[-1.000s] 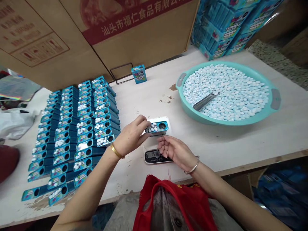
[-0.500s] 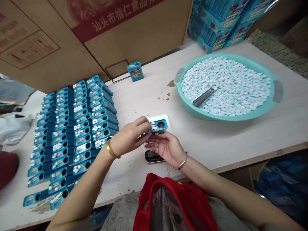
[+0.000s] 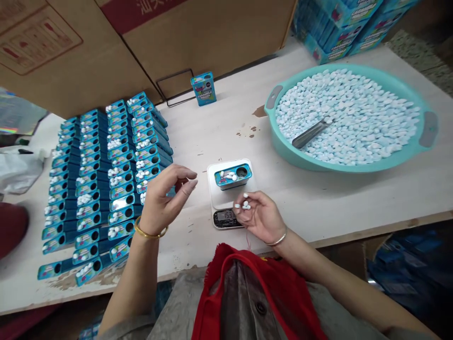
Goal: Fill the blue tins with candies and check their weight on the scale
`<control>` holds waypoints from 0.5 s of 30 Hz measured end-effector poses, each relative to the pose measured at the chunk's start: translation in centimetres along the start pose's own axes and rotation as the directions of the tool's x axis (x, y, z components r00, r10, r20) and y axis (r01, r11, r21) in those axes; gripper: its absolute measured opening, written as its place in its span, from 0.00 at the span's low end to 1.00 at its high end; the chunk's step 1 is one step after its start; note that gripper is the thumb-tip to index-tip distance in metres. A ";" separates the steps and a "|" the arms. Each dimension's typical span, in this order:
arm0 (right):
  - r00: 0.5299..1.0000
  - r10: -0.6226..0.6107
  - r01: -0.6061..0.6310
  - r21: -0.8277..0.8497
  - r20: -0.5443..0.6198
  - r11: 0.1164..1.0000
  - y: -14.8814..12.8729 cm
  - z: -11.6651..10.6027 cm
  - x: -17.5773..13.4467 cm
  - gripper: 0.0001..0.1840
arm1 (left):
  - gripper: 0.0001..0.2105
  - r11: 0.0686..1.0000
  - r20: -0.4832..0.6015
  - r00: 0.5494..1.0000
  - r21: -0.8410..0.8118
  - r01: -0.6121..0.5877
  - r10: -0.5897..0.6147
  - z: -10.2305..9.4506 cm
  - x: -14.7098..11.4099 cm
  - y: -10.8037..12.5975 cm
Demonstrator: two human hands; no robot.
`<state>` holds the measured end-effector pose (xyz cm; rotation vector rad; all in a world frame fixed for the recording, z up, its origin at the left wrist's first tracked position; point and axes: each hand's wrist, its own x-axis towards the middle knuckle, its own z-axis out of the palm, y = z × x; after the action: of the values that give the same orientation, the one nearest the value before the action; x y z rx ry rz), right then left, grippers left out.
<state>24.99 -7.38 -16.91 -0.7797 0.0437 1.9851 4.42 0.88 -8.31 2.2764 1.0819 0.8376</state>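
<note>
A small blue candy box point(image 3: 227, 184) rests on the white kitchen scale point(image 3: 214, 200), with a round hole at the right of its top and several white candies lying beside the hole. Just below it, my right hand point(image 3: 262, 218) is turned palm up, its fingers curled around several small white candies point(image 3: 246, 205). To the left of the scale, my left hand point(image 3: 165, 200) is in the air with bent fingers, thumb and fingertips slightly apart, nothing seen between them. The scale's display point(image 3: 225, 216) is lit and partly covered by my right fingers.
Rows of similar blue boxes point(image 3: 122, 177) stand at left, many with candies on top. A turquoise basin point(image 3: 300, 163) full of candies, with a metal scoop point(image 3: 311, 133) in it, stands at right. A single box point(image 3: 204, 89) stands before large cartons point(image 3: 198, 38); wrapped packs point(image 3: 339, 35) are stacked behind.
My left hand has let go of the box and drawn back to the left. My right hand has dropped below the box, and candies now show in it. The view has shifted slightly.
</note>
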 end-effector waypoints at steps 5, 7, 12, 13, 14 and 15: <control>0.998 -0.060 0.060 -0.039 0.005 0.997 -1.4 -1.2 -2.9 0.12 | 0.05 0.990 -0.035 0.991 -0.046 0.130 -0.132 0.5 -2.4 -1.3; 0.999 -0.046 0.045 -0.055 -0.006 0.997 -1.2 -1.7 -3.6 0.13 | 0.05 0.986 -0.028 0.987 -0.055 0.159 -0.160 1.0 -3.2 -1.6; 0.997 0.070 -0.071 -0.075 -0.015 0.995 0.6 -2.8 -3.8 0.10 | 0.05 0.970 -0.004 0.975 -0.095 0.222 -0.223 1.8 -4.3 -1.8; 0.996 0.083 -0.086 -0.096 -0.035 0.992 0.8 -2.9 -3.8 0.09 | 0.06 0.968 -0.006 0.973 -0.101 0.231 -0.233 1.9 -4.4 -1.7; 0.995 0.083 -0.090 -0.124 -0.060 0.988 1.0 -3.0 -3.7 0.08 | 0.06 0.966 -0.008 0.971 -0.105 0.238 -0.240 2.0 -4.5 -1.7; 0.994 0.066 -0.079 -0.163 -0.087 0.983 0.9 -2.9 -3.7 0.09 | 0.06 0.965 -0.011 0.970 -0.108 0.240 -0.243 2.2 -4.5 -1.6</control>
<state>26.92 -11.73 -17.42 -0.9791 -0.0475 2.0442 2.86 -2.19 -12.27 2.0025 1.2645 0.8033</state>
